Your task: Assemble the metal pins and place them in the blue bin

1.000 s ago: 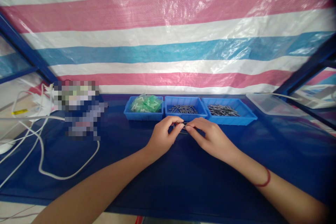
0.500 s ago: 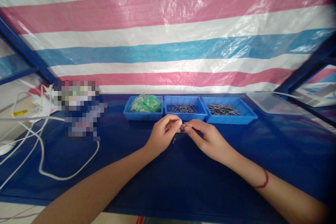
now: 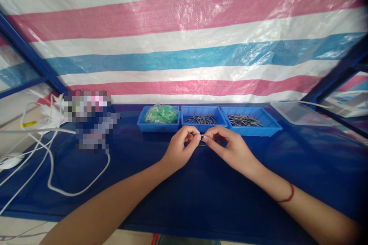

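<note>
My left hand (image 3: 179, 149) and my right hand (image 3: 230, 148) meet fingertip to fingertip over the blue table (image 3: 184, 191), just in front of the middle tray. Both pinch a small thin metal pin (image 3: 202, 136) between thumb and fingers. A second dark pin seems to lie just below the fingertips on the table. Behind the hands stand three blue trays: the left tray (image 3: 158, 119) holds green and clear plastic pieces, the middle tray (image 3: 201, 119) holds short metal pins, and the right tray (image 3: 249, 121) holds longer metal pins.
A clear plastic lid or tray (image 3: 297, 114) lies at the back right. White cables (image 3: 51, 168) loop over the left part of the table beside a blurred-out object (image 3: 89, 118). A striped tarpaulin (image 3: 184, 38) hangs behind. Blue frame bars stand at both sides.
The hands have stayed together at the same spot, with small finger movements on the pin. The view has shifted slightly.
</note>
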Available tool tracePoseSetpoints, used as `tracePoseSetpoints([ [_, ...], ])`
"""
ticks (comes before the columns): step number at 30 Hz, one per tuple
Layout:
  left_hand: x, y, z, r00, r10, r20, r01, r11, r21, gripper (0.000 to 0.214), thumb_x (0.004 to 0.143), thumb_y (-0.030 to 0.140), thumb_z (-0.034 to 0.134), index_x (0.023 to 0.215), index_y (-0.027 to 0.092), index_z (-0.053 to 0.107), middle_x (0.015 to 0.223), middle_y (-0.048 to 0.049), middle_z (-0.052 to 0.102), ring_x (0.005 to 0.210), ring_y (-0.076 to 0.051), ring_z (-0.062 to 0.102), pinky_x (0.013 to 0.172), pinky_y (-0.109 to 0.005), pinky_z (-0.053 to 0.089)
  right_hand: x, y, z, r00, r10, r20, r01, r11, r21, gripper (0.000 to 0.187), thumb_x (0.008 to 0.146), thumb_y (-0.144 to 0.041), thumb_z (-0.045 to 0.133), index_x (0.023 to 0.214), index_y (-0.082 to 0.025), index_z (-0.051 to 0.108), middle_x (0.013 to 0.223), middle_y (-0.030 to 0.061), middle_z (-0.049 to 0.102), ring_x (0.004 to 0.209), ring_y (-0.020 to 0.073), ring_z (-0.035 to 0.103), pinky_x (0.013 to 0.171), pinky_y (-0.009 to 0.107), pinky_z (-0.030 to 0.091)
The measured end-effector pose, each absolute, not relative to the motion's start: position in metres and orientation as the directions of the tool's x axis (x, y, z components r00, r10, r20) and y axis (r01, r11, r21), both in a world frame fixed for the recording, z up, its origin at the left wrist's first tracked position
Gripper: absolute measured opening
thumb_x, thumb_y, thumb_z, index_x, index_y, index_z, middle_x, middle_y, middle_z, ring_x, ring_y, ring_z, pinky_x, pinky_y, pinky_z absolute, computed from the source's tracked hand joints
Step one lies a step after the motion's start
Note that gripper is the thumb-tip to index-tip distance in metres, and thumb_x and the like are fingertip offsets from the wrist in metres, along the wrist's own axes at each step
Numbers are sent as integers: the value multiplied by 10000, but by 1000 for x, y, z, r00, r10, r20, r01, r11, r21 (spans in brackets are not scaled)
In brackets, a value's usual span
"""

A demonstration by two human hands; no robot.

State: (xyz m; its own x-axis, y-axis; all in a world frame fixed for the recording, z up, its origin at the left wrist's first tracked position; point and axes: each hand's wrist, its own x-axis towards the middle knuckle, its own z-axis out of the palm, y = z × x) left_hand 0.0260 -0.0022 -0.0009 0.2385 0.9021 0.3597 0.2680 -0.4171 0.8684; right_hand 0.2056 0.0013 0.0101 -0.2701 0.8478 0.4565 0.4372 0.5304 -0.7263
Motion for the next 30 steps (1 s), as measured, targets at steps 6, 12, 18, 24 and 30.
tracePoseSetpoints([
  [6,25,1,-1,280,870,405,388,-489,782,185,920,343,489,910,177,569,849,-28,618,787,-140,574,745,-267,449,209,1,17,-275,816,508,411,578,-705,205,882,-387,553,806,-208,619,749,22,630,673,150,569,632,285,467],
  [12,24,0,1,408,823,395,654,-565,503,190,912,310,506,1037,222,619,1037,-40,640,1005,-199,542,875,-358,385,249,21,38,-40,776,630,702,470,-535,182,883,-345,520,809,-207,613,779,39,654,660,167,565,635,295,441],
  [18,21,-2,-1,489,831,265,776,-553,303,237,899,346,519,1073,265,659,1176,-46,601,1077,-241,498,844,-389,370,307,55,32,112,777,619,960,78,-271,245,879,-338,441,787,-200,621,774,125,664,740,286,593,651,399,366],
  [24,20,2,-2,562,787,254,729,-617,297,266,952,299,430,1046,236,670,1093,-47,640,978,-206,542,816,-349,392,309,61,23,173,798,577,979,-77,-187,256,848,-366,502,809,-173,666,817,140,693,771,292,576,639,391,270],
  [30,19,3,-2,577,773,263,701,-634,326,285,966,262,398,1052,195,662,1048,-56,653,942,-197,557,846,-335,415,264,38,26,-122,697,706,898,381,-221,185,862,-278,509,761,-191,638,793,69,683,791,235,578,723,363,377],
])
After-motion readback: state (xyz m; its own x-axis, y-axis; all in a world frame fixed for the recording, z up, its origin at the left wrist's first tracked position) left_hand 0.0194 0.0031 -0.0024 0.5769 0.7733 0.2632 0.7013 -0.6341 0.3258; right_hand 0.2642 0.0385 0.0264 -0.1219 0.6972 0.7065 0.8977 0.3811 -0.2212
